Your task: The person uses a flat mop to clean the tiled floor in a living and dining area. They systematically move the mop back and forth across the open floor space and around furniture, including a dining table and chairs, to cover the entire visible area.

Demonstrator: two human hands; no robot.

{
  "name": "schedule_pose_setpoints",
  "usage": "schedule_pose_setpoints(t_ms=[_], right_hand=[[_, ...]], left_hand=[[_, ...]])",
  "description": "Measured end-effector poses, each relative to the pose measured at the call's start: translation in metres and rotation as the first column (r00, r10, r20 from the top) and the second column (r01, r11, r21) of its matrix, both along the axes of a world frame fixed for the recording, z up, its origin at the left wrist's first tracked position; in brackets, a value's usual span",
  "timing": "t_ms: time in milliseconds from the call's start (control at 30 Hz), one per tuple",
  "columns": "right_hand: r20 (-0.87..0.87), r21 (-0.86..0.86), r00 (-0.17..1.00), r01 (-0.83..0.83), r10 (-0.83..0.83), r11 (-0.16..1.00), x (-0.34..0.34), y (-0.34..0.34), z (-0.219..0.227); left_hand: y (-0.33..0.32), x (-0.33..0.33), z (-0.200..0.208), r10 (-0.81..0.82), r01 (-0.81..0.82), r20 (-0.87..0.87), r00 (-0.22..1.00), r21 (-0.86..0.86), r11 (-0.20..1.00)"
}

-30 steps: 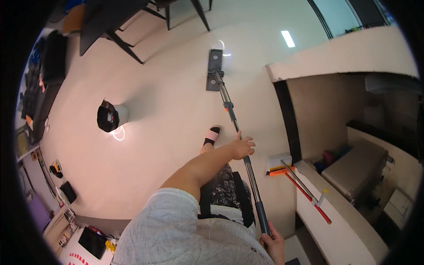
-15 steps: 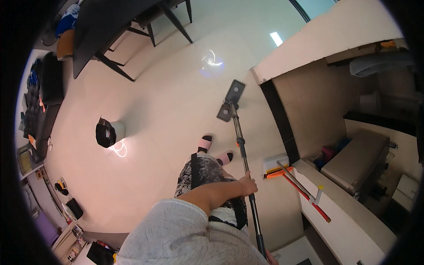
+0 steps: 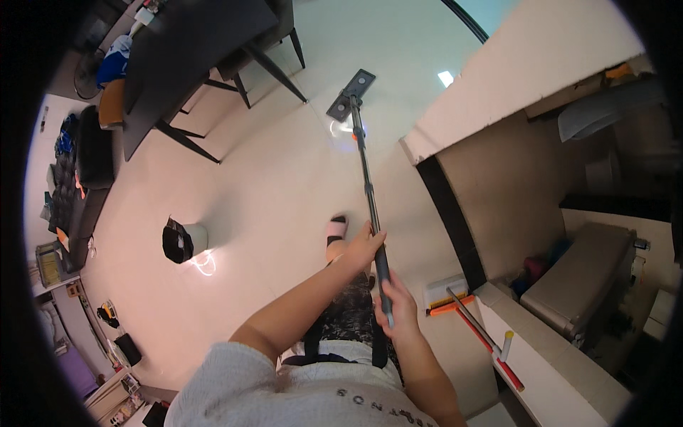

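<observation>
A flat mop (image 3: 365,165) with a long grey handle stretches away from me over the pale tiled floor. Its rectangular grey head lies flat on the tiles, near the legs of a dark chair. My left hand (image 3: 364,246) is closed around the handle at mid-length. Lower down, close to the handle's end, my right hand (image 3: 400,307) grips it too. One foot in a pink slipper (image 3: 337,227) shows just beyond my left hand.
A bin (image 3: 186,240) with a black liner stands on the left. A dark table (image 3: 192,50) and chairs are at the far left. To the right, a broom (image 3: 491,341) and dustpan (image 3: 445,290) rest against a low wall (image 3: 555,356), beside a doorway with a dark sill (image 3: 448,213).
The mop head has slid forward and slightly left, away from me. Both hands have moved forward with the handle, and my right hand has come fully into view.
</observation>
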State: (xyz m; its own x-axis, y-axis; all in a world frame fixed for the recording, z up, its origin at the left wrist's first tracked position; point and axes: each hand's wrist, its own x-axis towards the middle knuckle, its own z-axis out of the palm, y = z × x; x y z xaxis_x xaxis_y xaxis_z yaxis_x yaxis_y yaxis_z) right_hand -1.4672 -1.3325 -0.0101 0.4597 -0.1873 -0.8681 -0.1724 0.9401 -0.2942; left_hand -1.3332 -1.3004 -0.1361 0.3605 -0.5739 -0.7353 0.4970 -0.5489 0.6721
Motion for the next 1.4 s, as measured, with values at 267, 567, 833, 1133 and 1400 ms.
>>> schedule_pose_setpoints(t_ms=[267, 567, 833, 1133, 1400], right_hand=[[0.122, -0.131, 0.992, 0.033, -0.017, 0.991, 0.237, -0.082, -0.066], [-0.109, -0.371, 0.770, -0.619, 0.629, 0.692, 0.370, -0.090, -0.069], [-0.270, -0.287, 0.578, -0.812, 0.770, 0.508, 0.463, -0.312, -0.104], [-0.134, -0.186, 0.589, -0.805, 0.797, 0.564, 0.647, -0.402, -0.169], [-0.191, 0.359, 0.775, -0.517, 0.603, 0.777, 0.774, -0.362, -0.198]], left_hand=[[-0.058, 0.178, 0.045, 0.372, -0.367, -0.483, 0.793, 0.109, 0.924], [-0.028, 0.322, 0.011, 0.373, -0.331, -0.512, 0.774, 0.176, 0.927], [-0.042, 0.440, 0.138, 0.501, -0.552, -0.693, 0.519, 0.176, 0.815], [-0.166, 0.526, 0.243, 0.474, -0.291, -0.527, 0.705, 0.394, 0.872], [-0.220, 0.542, 0.255, 0.251, -0.127, -0.158, 0.955, 0.547, 0.828]])
